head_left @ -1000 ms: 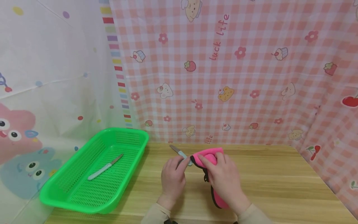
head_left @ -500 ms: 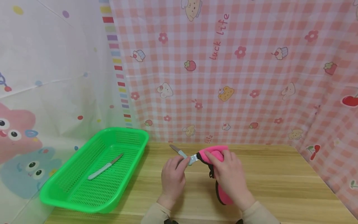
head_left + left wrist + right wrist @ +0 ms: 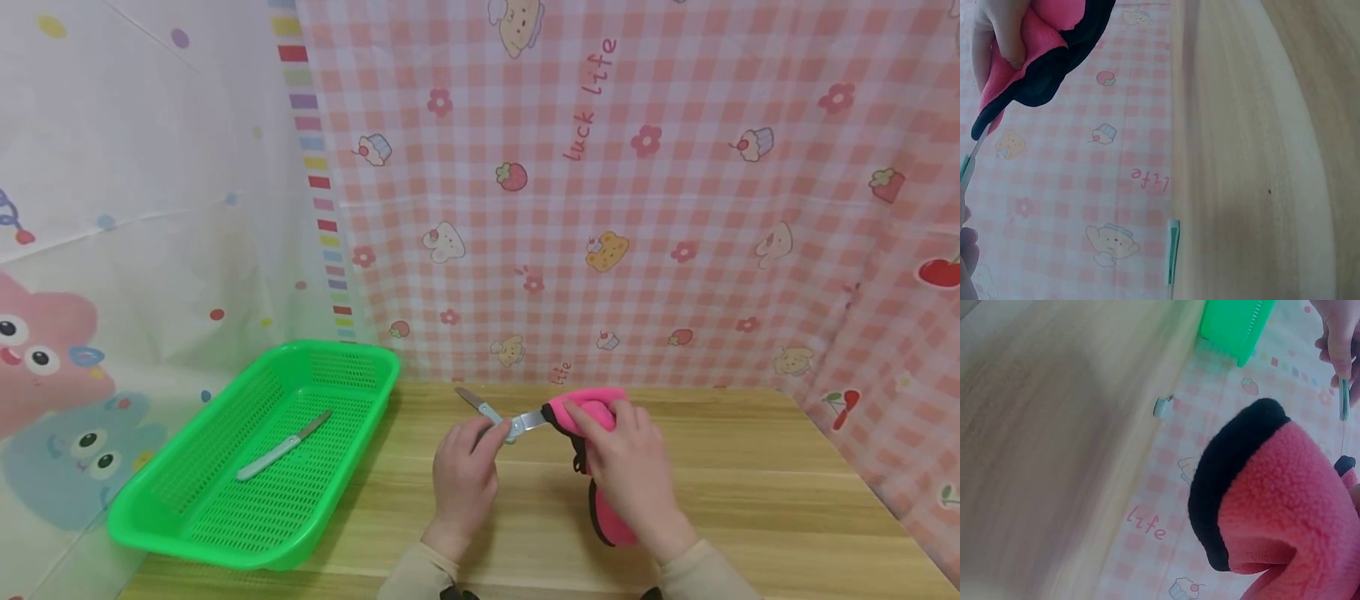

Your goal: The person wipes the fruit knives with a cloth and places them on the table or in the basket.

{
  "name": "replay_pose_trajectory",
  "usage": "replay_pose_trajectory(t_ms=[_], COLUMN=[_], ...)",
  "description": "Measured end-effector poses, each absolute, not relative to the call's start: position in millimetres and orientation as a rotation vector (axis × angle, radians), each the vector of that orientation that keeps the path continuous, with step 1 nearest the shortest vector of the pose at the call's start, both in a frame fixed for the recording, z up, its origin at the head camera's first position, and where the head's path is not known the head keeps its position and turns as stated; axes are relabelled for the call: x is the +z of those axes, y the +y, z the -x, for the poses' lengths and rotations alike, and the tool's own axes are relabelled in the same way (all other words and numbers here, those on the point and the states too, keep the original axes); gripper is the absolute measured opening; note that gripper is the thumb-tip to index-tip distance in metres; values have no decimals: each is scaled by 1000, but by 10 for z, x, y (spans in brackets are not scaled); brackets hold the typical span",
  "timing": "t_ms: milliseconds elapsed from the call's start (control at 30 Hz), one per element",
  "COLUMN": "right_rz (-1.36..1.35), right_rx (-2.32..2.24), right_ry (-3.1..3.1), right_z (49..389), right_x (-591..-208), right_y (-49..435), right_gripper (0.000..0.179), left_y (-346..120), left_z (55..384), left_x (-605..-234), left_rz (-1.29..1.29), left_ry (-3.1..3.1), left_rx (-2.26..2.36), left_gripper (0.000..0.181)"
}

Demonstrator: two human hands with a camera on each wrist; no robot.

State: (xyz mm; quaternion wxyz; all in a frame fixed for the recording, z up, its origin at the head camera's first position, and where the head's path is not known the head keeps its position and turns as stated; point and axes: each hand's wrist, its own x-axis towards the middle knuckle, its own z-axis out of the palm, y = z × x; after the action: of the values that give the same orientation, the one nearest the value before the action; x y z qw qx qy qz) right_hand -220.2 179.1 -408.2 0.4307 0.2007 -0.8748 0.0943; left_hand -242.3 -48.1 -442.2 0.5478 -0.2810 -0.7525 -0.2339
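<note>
My left hand (image 3: 463, 471) pinches the pale blue handle of a knife (image 3: 533, 419), with a stretch of metal blade showing. The blade's far end is hidden in a fold of pink fleece cloth (image 3: 588, 408) with black edging. Fingers and thumb of my right hand (image 3: 633, 467) grip that fold, while the rest of the cloth hangs below the palm. In the right wrist view the fleece (image 3: 1291, 487) fills the foreground, and the held knife's handle (image 3: 1344, 400) points toward it. Just behind the held one, a second pale blue-handled knife (image 3: 474, 401) lies on the table.
To the left stands a green plastic basket (image 3: 360, 450) with mesh walls. Inside it lies another knife (image 3: 273, 457) with a pale blue handle. The wooden table (image 3: 750, 500) ends at a pink checked cloth backdrop (image 3: 675, 200), and a white patterned sheet (image 3: 187, 167) hangs at the left.
My right hand has drawn the pink cloth to the right, away from my left hand, and more of the blade has come into sight. The left hand has stayed in place.
</note>
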Motion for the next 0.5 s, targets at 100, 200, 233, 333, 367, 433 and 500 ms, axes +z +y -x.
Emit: replay_pose_trajectory(t_ms=[100, 200, 233, 333, 367, 433, 500], right_rz=[-492, -473, -467, -449, -445, -438, -432], right_rx=[254, 268, 271, 277, 277, 284, 293], right_ry=[-2178, -2180, -2182, -2193, -2195, -2198, -2199], right_z=[2202, 2202, 2202, 2204, 2204, 2203, 2201], right_x=[-4073, -4065, -4065, -4065, -4066, -4064, -4057], right_y=[1830, 1876, 1891, 1932, 1944, 1963, 1980], right_gripper=[49, 50, 51, 52, 52, 53, 54], left_y=[-485, -490, -491, -498, -500, -503, -505], left_z=[2427, 2431, 2432, 2432, 2430, 2427, 2426], left_x=[-4414, -4414, -4415, -4422, -4423, -4426, -4427], left_rz=[661, 662, 663, 665, 666, 666, 666], left_ry=[-1770, -1772, -1773, -1789, -1793, -1799, -1802], left_rx=[-542, -538, -535, -528, -524, -517, -516], left_gripper=[31, 32, 32, 34, 34, 34, 34])
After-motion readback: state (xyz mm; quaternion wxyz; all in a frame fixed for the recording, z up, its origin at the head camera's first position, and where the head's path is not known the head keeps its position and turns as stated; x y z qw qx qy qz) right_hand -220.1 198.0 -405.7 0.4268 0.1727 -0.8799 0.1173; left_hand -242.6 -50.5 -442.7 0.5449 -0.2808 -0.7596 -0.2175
